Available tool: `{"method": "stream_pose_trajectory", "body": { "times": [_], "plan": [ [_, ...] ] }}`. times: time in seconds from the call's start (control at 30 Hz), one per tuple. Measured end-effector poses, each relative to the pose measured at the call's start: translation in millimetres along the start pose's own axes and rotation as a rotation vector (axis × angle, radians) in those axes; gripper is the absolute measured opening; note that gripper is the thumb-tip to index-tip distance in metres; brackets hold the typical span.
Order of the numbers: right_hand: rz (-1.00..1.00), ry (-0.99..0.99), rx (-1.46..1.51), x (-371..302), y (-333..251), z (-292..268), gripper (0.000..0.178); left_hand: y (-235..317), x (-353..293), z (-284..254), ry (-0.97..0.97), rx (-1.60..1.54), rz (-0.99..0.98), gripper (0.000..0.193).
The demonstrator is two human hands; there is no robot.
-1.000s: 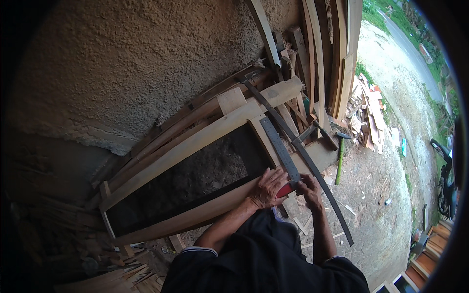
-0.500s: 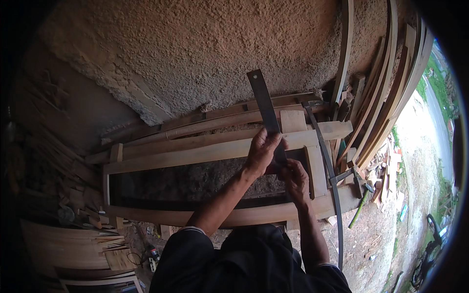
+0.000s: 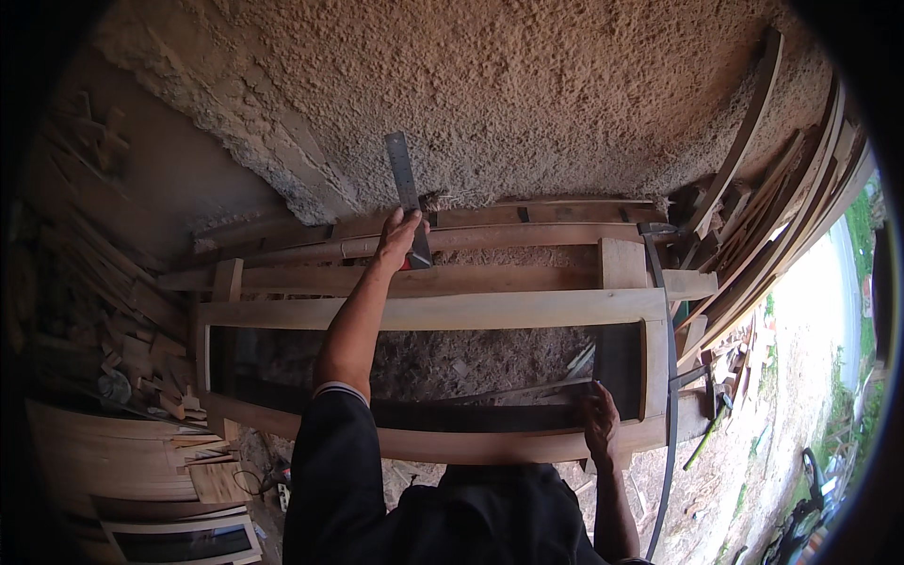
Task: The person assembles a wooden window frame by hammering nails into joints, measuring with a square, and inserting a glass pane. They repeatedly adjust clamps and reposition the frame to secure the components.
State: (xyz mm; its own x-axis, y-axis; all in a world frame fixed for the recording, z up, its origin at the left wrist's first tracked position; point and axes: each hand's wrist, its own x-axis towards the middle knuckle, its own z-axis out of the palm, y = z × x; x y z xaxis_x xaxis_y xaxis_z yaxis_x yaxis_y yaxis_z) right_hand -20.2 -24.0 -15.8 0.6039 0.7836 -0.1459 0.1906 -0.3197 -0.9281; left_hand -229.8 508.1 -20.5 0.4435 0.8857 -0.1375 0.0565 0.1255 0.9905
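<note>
My left hand (image 3: 397,241) is closed round a try square with a graduated metal blade (image 3: 401,169). The blade points up toward the wall, and its darker stock shows beside the palm. This hand is above the far timbers, beyond the wooden frame (image 3: 490,309). The long rectangular frame lies on supports in front of me. My right hand (image 3: 599,424) is over the near rail by the right end, fingers curled together. Something small and thin may stick out at its fingertips, but I cannot make it out. A long bar clamp (image 3: 670,358) crosses the frame's right end.
A rough earthen wall (image 3: 527,104) rises behind the timbers. Long boards (image 3: 800,198) lean at the right, above scrap wood. A green-handled hammer (image 3: 706,435) lies right of the clamp. Stacked panels (image 3: 113,461) and offcuts fill the left side.
My left hand has carried the try square left and away from me, to the far timbers. My right hand has let go of the square and dropped toward the near rail.
</note>
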Motion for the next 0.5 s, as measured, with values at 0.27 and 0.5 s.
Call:
{"method": "stream_pose_trajectory", "body": {
  "times": [0.27,0.5],
  "plan": [
    [0.197,0.113,0.228,-9.9,-9.6,6.5,0.044,-42.4,9.9,-18.6,-0.031,-0.103,-0.071,0.01],
    [0.085,0.145,0.129,-5.8,-18.8,5.9,0.049,-56.6,34.7,-22.0,0.065,-0.082,-0.138,0.011]
  ]
}}
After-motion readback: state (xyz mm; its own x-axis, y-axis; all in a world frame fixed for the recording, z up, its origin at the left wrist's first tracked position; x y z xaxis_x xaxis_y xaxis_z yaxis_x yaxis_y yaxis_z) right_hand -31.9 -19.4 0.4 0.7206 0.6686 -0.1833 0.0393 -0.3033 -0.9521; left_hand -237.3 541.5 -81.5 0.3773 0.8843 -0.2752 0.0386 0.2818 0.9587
